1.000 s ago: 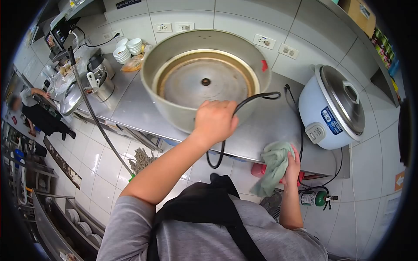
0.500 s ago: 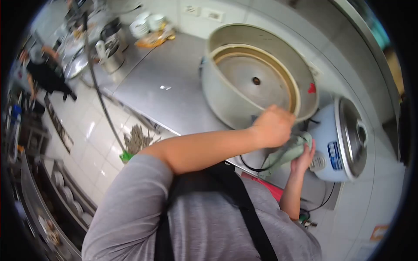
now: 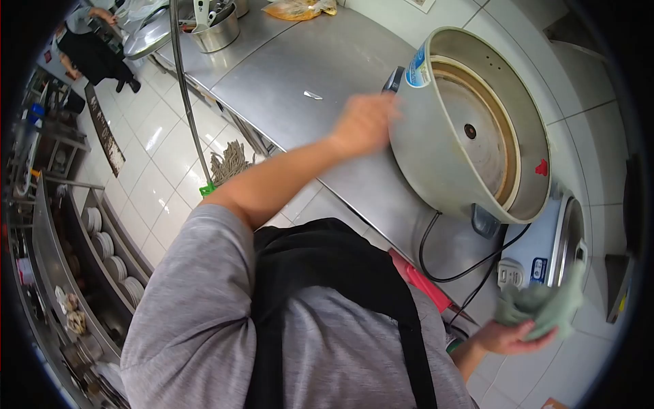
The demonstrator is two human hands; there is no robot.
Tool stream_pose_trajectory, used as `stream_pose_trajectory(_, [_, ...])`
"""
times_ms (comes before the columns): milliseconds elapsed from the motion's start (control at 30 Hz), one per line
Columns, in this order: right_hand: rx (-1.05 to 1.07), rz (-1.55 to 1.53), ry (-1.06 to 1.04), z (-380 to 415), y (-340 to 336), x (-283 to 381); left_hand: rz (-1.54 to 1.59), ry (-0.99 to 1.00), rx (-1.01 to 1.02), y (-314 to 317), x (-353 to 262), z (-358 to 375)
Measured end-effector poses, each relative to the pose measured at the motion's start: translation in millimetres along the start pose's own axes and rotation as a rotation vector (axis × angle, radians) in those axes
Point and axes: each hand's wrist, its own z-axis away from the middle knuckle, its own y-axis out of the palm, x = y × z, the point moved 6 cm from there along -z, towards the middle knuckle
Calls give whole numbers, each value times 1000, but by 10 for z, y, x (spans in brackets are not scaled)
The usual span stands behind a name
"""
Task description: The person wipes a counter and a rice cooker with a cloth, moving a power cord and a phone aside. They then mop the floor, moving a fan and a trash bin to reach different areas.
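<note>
A large grey rice cooker body [image 3: 436, 163] sits lidless on the steel counter, its round heating plate [image 3: 470, 143] showing inside. My left hand [image 3: 368, 124] is at the cooker's left side, just below a dark side handle [image 3: 393, 80]; motion smears its fingers. Another dark handle [image 3: 485, 221] faces me at the front. Off to the right, my right hand [image 3: 507, 337] grips a pale green cloth [image 3: 541, 307], its fingers closed on the lower folds. Behind the cloth stands a second, light blue rice cooker [image 3: 535, 238] with a metal lid.
A black power cord [image 3: 436, 276] loops over the steel counter [image 3: 272, 75] near its front edge. Farther left are a metal pot of utensils [image 3: 216, 34] and a bagged orange item [image 3: 300, 8]. A mop [image 3: 230, 163] stands on the tiled floor. Another person [image 3: 95, 51] is at far left.
My left hand has gone from the cooker's front rim to its left side. My right hand has carried the cloth down and right, away from the cooker. The view has shifted.
</note>
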Motion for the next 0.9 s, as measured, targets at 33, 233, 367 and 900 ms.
stream_pose_trajectory(33, [126,124,-35,260,55,11,-212,-206,-143,-139,547,315])
stream_pose_trajectory(233, [1065,273,-278,2334,1160,-299,-21,-355,290,-146,1888,1076])
stream_pose_trajectory(367, [1317,568,-58,2992,2099,-446,20,-270,206,-417,1925,1283])
stream_pose_trajectory(900, [705,816,664,2849,6380,-1266,-189,-697,-115,-1659,3668,1573])
